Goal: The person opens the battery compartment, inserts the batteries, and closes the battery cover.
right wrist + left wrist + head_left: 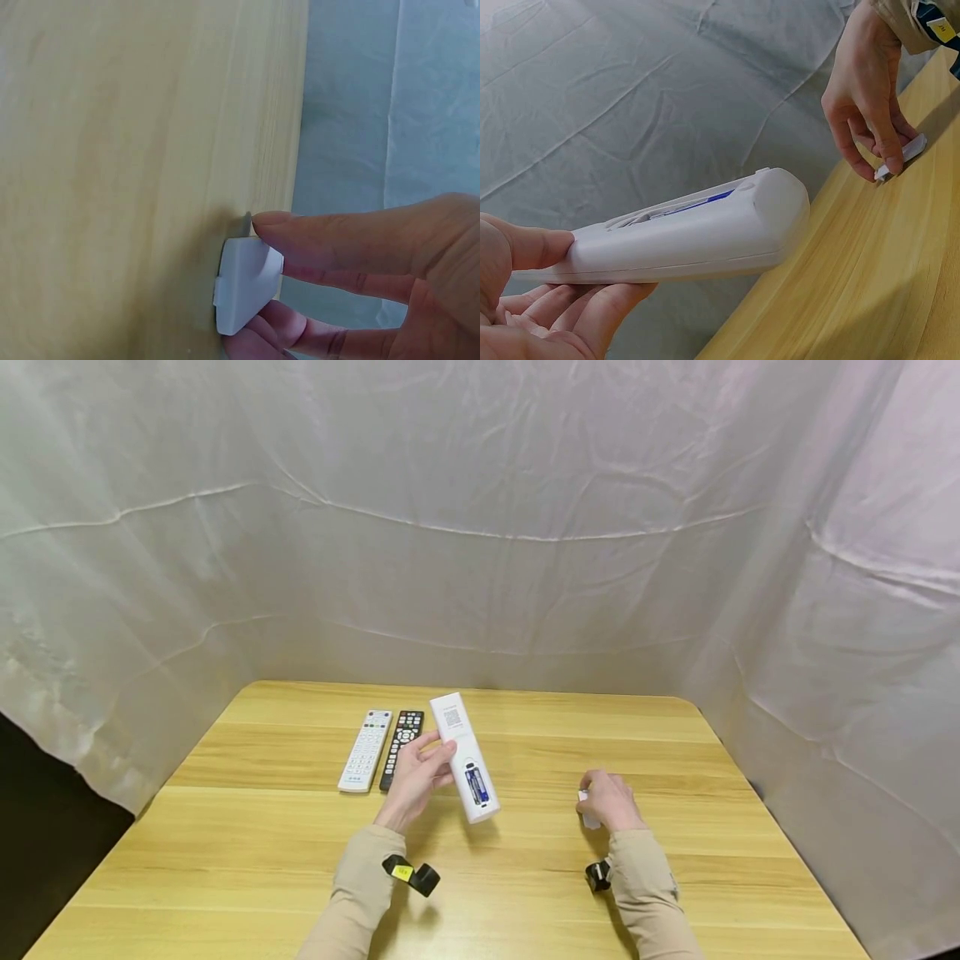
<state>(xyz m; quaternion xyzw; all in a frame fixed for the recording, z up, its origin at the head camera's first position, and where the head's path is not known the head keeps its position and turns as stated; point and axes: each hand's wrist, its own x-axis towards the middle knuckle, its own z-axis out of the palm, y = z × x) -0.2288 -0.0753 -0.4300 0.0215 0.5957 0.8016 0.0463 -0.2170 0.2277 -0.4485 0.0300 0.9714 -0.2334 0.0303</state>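
Note:
My left hand (416, 777) grips a white remote control (459, 735) by its side, thumb on the back and fingers beneath. The remote's back faces up, tilted above the table. Its battery compartment is uncovered, and blue batteries (477, 783) lie inside. Farther right, my right hand (611, 799) pinches a small white battery cover (249, 281) between thumb and fingers, close over the tabletop. In the left wrist view the cover (907, 154) is held slightly tilted, one edge at the wood.
A white remote (365, 752) and a black remote (405, 731) lie side by side left of centre, the black one partly behind my left hand. The wooden table (300, 860) ends at pale hanging cloth (487, 568) at the back and sides.

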